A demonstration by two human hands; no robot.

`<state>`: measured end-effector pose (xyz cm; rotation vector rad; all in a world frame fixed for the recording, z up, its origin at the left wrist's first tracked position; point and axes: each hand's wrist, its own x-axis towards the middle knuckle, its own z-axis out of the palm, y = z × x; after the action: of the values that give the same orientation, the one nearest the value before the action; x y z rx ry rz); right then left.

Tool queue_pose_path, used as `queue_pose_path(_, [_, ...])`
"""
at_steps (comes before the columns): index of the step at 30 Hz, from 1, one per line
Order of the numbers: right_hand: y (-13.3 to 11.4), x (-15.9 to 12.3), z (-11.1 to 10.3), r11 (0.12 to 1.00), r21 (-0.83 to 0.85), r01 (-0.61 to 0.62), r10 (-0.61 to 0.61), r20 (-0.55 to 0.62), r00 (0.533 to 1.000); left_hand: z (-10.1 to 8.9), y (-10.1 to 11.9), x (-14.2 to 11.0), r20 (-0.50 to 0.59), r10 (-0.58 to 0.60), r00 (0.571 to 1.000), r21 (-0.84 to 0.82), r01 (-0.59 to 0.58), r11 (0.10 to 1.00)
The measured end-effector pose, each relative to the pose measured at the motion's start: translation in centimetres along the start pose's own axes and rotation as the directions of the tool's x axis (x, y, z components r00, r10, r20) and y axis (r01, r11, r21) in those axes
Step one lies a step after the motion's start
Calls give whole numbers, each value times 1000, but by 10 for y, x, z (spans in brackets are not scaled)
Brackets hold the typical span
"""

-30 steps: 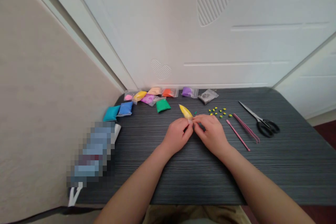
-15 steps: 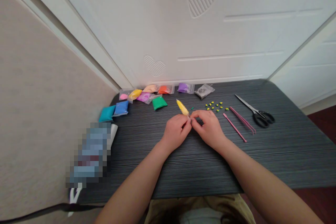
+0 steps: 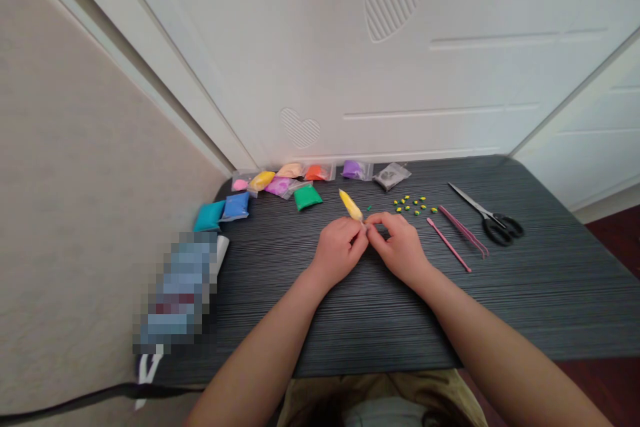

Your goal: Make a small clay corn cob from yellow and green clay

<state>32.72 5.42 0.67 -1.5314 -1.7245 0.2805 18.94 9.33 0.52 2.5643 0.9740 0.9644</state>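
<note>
Fingertips of my left hand (image 3: 341, 245) and my right hand (image 3: 399, 240) meet near the middle of the table. Both hands are closed around the near end of a slim clear bag of yellow clay (image 3: 351, 205). Its pointed far end sticks out beyond the fingers, and the pinched end is mostly hidden. A tiny green piece (image 3: 369, 207) lies just past my right hand. Several small yellow-and-green clay pieces (image 3: 407, 205) are spread out to the right of it.
To the right lie a pink modelling stick (image 3: 449, 245), pink tweezers (image 3: 463, 231) and black-handled scissors (image 3: 493, 217). Along the back are several bags of coloured clay, among them a green bag (image 3: 307, 196) and a grey bag (image 3: 392, 176). A blurred-out packet (image 3: 177, 290) lies left.
The whole view has shifted slightly. Both hands keep nearly the same pose at the bag of yellow clay, and the things on the table stay where they were.
</note>
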Motion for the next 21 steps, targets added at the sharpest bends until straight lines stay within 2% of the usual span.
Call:
queue_pose_path(6, [10,6,-4,981,122,-151,158,-50,986,2,8,-4,63,48,997,8,-49,999])
queue_pose_path(10, [8,8,-5,979,162,-126,127,6,992,3,5,-4,-7,-54,999,-35,54,998])
queue_pose_path(13, [5,7,-4,975,198,-104,97,43,994,2,1,-3,7,-116,993,-82,117,990])
queue_pose_path(17, [6,5,-6,974,193,-122,122,8,992,1,-1,-1,31,-122,992,-121,125,985])
queue_pose_path(21, [7,5,-6,969,205,-138,153,-55,987,3,1,0,12,-128,992,-121,128,984])
